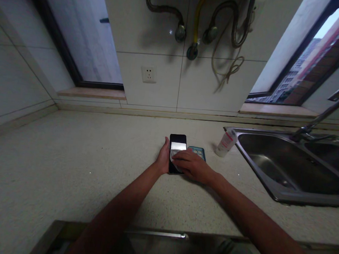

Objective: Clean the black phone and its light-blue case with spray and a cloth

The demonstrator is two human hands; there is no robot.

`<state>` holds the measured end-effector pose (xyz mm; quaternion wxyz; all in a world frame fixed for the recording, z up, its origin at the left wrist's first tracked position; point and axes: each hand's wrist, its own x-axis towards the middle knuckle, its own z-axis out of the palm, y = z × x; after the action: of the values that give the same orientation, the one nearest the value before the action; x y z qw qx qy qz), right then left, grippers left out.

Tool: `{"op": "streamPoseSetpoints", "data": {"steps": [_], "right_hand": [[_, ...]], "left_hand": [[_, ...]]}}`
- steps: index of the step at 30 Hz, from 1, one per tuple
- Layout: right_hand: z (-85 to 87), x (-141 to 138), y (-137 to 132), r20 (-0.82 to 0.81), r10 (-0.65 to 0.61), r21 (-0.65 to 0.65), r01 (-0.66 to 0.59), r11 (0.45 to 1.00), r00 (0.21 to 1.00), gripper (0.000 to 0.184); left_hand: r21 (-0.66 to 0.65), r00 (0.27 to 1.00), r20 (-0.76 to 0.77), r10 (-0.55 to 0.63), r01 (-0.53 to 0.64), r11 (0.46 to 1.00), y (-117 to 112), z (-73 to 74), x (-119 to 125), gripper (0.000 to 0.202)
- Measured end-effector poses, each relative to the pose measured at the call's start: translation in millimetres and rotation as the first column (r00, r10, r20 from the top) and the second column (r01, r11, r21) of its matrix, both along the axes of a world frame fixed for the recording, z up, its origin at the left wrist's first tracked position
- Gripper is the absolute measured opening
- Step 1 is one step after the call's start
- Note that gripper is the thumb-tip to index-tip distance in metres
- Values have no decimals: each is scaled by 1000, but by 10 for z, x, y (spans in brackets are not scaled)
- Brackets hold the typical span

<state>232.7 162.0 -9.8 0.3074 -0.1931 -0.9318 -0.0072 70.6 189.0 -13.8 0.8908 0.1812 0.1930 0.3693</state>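
A dark smartphone (pixel 179 138) is held just over the countertop, its screen facing up with a bright reflection across it. My left hand (pixel 163 158) grips the phone along its left edge, thumb upward. Across the lower half of the screen lies my right hand (pixel 194 165), pressing a pale, thin wipe (pixel 174 154) against the glass with its fingers. Partly hidden behind the right hand is a teal phone case (pixel 198 150) on the counter. A clear plastic bottle or cup with red print (pixel 226 142) stands tilted-looking to the right of the case.
The speckled countertop (pixel 120 146) runs to a tiled wall with a power socket (pixel 148 74) and hanging hoses (pixel 196 18). At the right is a double steel sink (pixel 290 165) with a faucet (pixel 308 129). Windows flank the wall section. A drawer handle (pixel 157 233) shows below the front edge.
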Motion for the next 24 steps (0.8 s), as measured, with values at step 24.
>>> {"op": "streamPoseSetpoints", "data": {"steps": [24], "right_hand": [[-77, -105, 68, 87, -166, 29, 164, 986, 982, 43]], "left_hand": [[8, 997, -45, 67, -66, 998, 58, -104, 13, 79]]}}
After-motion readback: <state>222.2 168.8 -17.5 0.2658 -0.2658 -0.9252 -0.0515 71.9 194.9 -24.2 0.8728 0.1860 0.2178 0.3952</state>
